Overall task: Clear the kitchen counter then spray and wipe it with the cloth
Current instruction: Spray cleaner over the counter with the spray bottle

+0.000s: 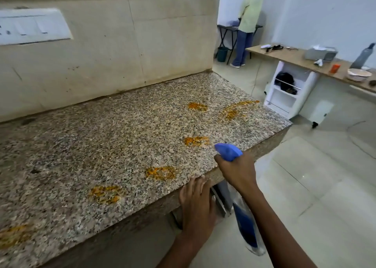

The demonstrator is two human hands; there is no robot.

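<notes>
A speckled granite counter (pixel 114 137) fills the left and middle of the view, with several orange stains on it, such as one stain (pixel 160 173) near the front edge. My right hand (pixel 237 171) grips a spray bottle (pixel 228 151) with a blue trigger head; its clear body with blue liquid (pixel 247 227) hangs below my wrist, and the nozzle points at the counter. My left hand (pixel 196 202) rests flat on the counter's front edge, fingers together, holding nothing. No cloth is in view.
A tiled wall with a white switch plate (pixel 32 26) backs the counter. To the right are pale floor tiles, a white shelf unit (pixel 289 90) and a wooden worktop (pixel 305 61) with small items. A person (pixel 247 23) stands at a far table.
</notes>
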